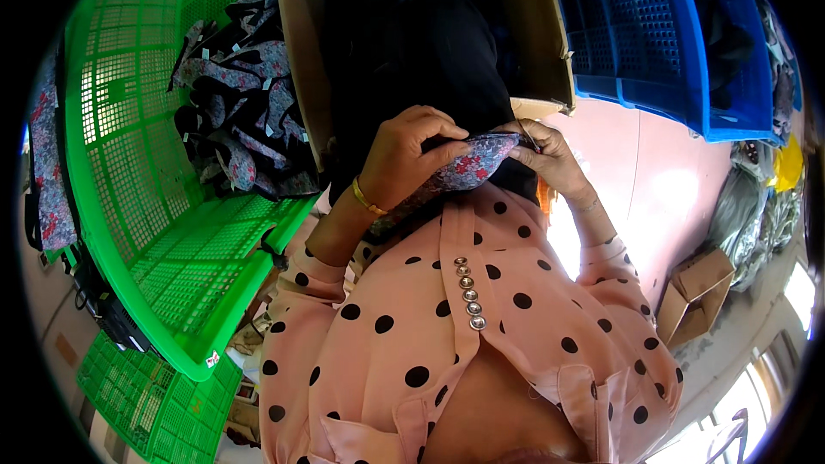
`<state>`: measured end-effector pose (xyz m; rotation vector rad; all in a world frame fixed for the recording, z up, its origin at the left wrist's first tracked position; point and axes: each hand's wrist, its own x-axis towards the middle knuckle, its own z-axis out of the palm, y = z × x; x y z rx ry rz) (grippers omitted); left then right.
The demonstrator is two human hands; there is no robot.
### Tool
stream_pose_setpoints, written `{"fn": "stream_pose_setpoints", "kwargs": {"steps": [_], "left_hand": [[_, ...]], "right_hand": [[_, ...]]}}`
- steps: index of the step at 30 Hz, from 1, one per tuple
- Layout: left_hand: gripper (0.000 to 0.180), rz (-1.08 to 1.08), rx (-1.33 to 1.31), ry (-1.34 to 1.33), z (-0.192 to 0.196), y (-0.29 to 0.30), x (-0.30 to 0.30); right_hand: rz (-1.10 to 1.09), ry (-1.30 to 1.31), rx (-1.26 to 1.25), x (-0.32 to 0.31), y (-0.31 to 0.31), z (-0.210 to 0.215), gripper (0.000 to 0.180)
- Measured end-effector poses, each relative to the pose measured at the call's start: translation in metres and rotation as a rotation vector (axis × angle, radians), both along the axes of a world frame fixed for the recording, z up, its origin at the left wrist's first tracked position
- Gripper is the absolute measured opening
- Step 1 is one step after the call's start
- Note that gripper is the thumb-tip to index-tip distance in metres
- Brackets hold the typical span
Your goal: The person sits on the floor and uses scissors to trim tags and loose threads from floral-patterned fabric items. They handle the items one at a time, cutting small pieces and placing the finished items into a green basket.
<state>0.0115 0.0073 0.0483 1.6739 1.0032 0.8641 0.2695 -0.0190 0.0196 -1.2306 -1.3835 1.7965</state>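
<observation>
A floral fabric piece (pixel 478 165), bluish grey with red flowers and a dark edge, is stretched between my two hands in front of my body. My left hand (pixel 411 153) pinches its upper edge between thumb and fingers. At the other end, my right hand (pixel 552 155) grips the narrowing tip, with its fingers partly behind the cloth. The lower part of the piece hangs toward my left forearm. Dark cloth (pixel 421 60) lies just beyond my hands.
To the left, a green plastic crate (pixel 185 249) holds several floral and black sewn pieces (pixel 245 112) with small white tags. A cardboard box (pixel 301 43) stands ahead. At the right are a blue crate (pixel 636 26), a small open carton (pixel 694 294) and clear plastic bags (pixel 741 215).
</observation>
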Motion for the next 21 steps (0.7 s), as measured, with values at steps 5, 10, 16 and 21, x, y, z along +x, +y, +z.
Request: {"fn": "stream_pose_setpoints", "kwargs": {"steps": [5,10,16,21], "left_hand": [[0.01,0.141,-0.376,-0.165,-0.013,-0.002,-0.005],[0.014,0.094,-0.396,-0.253,-0.013,0.004,-0.012],[0.032,-0.155,-0.112,0.087,0.0,0.005,-0.007],[0.022,-0.099,-0.133,-0.016,-0.002,0.002,0.014]], "right_hand": [[-0.025,0.031,-0.023,0.001,-0.003,-0.003,0.03],[-0.025,0.028,-0.031,0.002,-0.004,-0.002,0.03],[-0.059,0.074,-0.101,0.003,-0.007,-0.001,0.03],[-0.054,0.002,-0.015,-0.001,-0.008,0.003,0.03]]}}
